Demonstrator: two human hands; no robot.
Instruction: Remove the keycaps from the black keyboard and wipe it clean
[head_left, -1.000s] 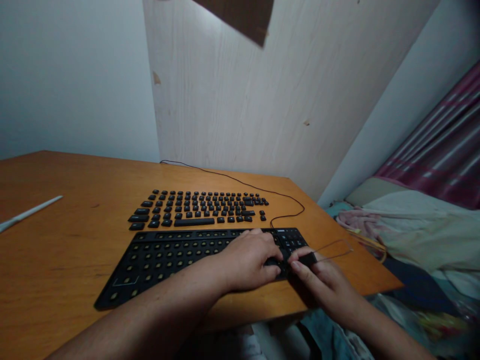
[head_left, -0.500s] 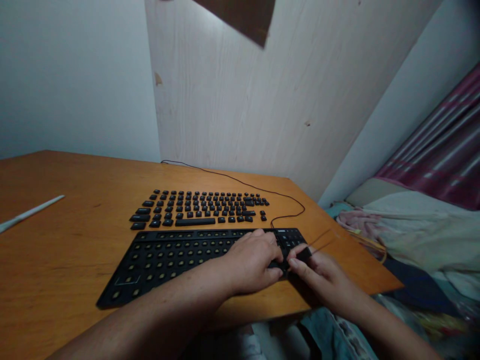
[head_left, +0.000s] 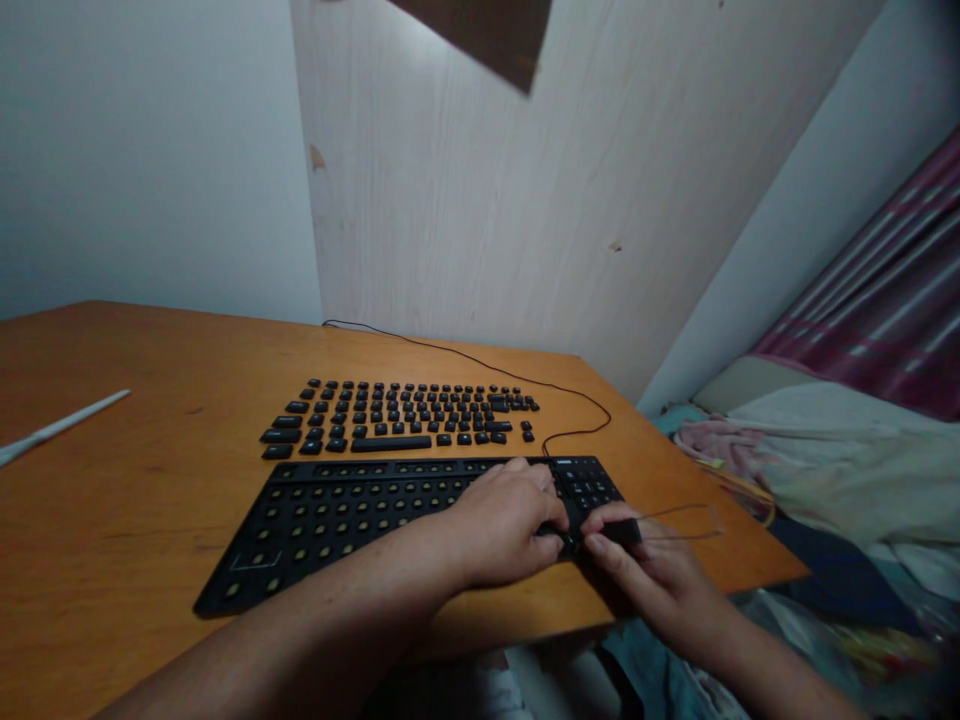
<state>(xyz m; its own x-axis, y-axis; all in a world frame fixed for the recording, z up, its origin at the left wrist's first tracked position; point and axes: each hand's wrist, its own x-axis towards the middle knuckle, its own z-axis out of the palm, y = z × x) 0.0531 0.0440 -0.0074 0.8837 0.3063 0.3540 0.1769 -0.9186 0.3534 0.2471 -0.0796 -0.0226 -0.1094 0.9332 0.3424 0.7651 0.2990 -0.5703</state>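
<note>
A black keyboard (head_left: 300,535) lies along the near side of the desk, its main section showing bare key stems. My left hand (head_left: 510,520) rests palm down across its right part, holding it against the desk; the thumb and index finger bend toward the arrow-key area. Close beside them, my right hand (head_left: 637,555) is closed around a wire keycap puller (head_left: 626,530) with a black handle. Its two thin wires point away to the right. The right fingertips touch the keyboard's near edge by the number pad (head_left: 589,485); what lies under them is hidden.
Loose black keycaps (head_left: 390,410) stand in rows beyond the keyboard, with a long space bar (head_left: 391,443). A thin cable (head_left: 480,358) curves behind them to the wall. A white stick-like object (head_left: 67,425) lies at the left. Fabric and bedding (head_left: 810,450) are beyond the desk's right edge.
My right hand has shifted slightly right and toward me, and the keycap puller has turned so its wires lie more level, uncovering more number-pad keys. My left hand has stayed in place.
</note>
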